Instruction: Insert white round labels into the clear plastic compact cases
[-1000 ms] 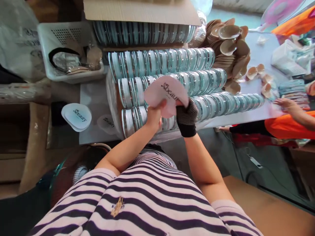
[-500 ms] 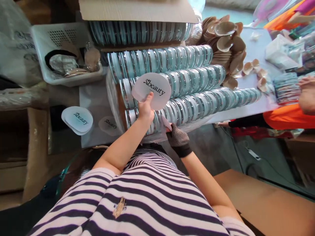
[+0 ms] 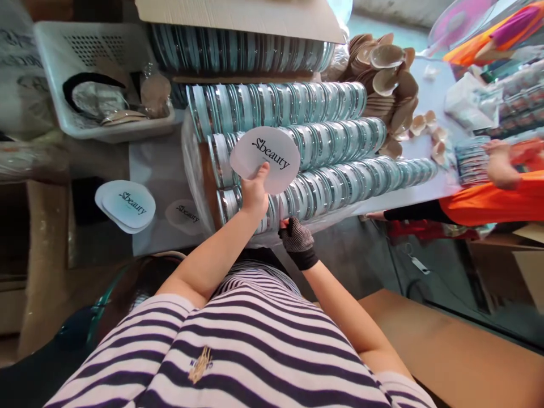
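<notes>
My left hand (image 3: 255,197) grips rounded white cards (image 3: 272,177) printed "beauty", its thumb lying on the top card; how many are stacked cannot be seen. Under the cards run rows of transparent round plastic cases (image 3: 340,184) standing on edge. My right hand (image 3: 298,237), in a dark fingerless glove, is closed at the near side of the front row. Its fingertips touch the cases there, and whatever they pinch is hidden. Two more printed cards (image 3: 127,207) lie overlapping on the left, beside another card under plastic film (image 3: 184,217).
A white basket (image 3: 114,133) holding bagged pieces stands at back left. Behind the rows is a cardboard box (image 3: 242,20) of more cases. Tan cup-shaped pieces (image 3: 385,82) are piled at back right. Co-workers in orange (image 3: 493,195) work on the right; a carton (image 3: 446,345) sits below.
My right hand has moved slightly left against the front row, and the thin card it held edge-on no longer shows. My left hand still holds its cards. The view has shifted a little.
</notes>
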